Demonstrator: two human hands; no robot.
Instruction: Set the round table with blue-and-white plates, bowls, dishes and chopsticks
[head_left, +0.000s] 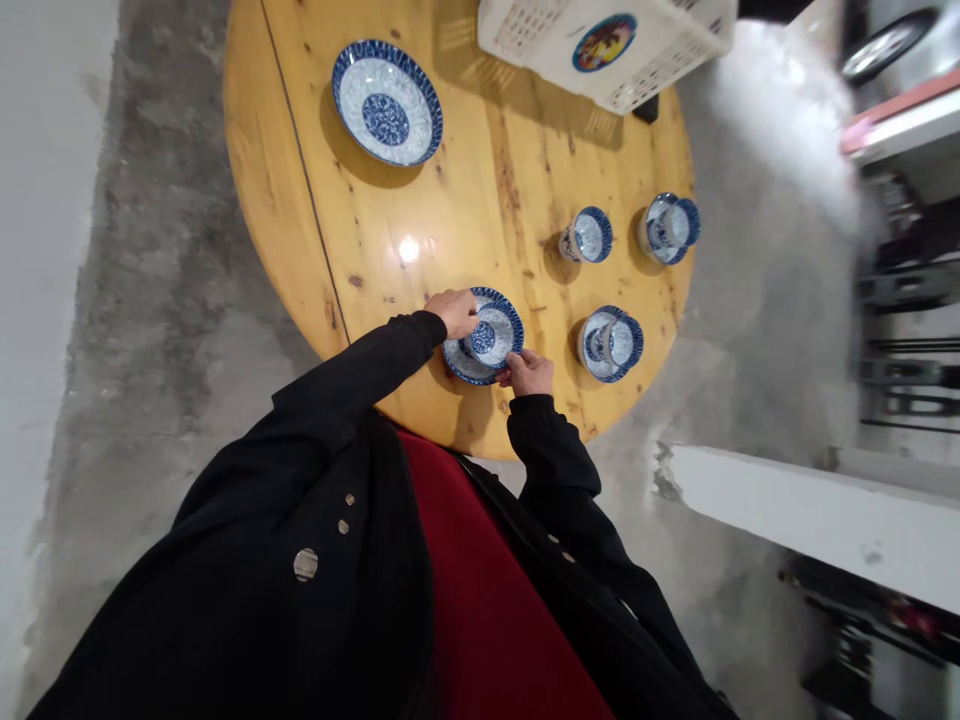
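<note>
Near the table's front edge, a small blue-and-white bowl (493, 338) sits over a larger blue-and-white plate (460, 364). My left hand (453, 312) is closed at the bowl's upper left rim, its fingertips partly hidden. On the lower right, my right hand (529, 374) pinches the bowl's rim, thumb on top and fingers below. Whether the bowl touches the plate is unclear. To the right stands a patterned dish (611, 372) with a cup (616, 342) on it. A lone cup (589, 236) is farther back.
A large patterned plate (409, 130) lies at the back left of the round wooden table (450, 220). A white plastic basket (540, 50) stands at the back edge. Another dish (660, 252) holding a cup (670, 227) is at the far right. A white ledge (787, 510) is beyond the table.
</note>
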